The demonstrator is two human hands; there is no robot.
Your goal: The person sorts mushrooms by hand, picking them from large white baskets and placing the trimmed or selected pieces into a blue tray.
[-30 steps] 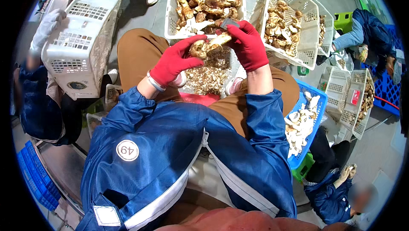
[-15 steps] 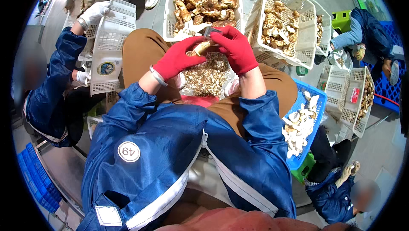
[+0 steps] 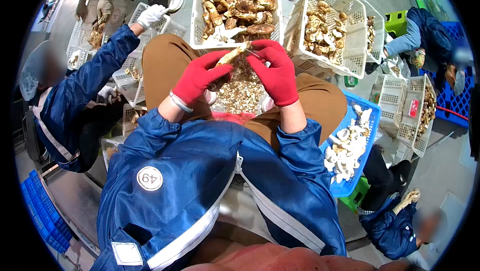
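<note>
My left hand [image 3: 202, 77], in a red glove, is closed round the cap end of a mushroom [image 3: 233, 55]. Its pale stem points up and right toward my other hand. My right hand [image 3: 276, 73], also red-gloved, grips a small knife [image 3: 254, 52]; its thin blade shows nearly edge-on beside the stem tip, and the handle is hidden in the fingers. Below both hands, pale and brown trimmings [image 3: 240, 91] lie heaped between my knees. Just beyond them, a white crate [image 3: 197, 21] holds many brown mushrooms, with white pieces at its near end.
A blue basket [image 3: 371, 141] of white mushroom pieces sits by my right thigh. More white crates [image 3: 357, 26] with mushrooms stand at the right. At the left, a co-worker's white-gloved hand [image 3: 151, 16] reaches over other crates. Further people work around.
The mushroom's stem has swung upward, and the knife blade has turned from broad to edge-on. At the left, the co-worker's arm has reached farther right, and the tilted crate there has come down.
</note>
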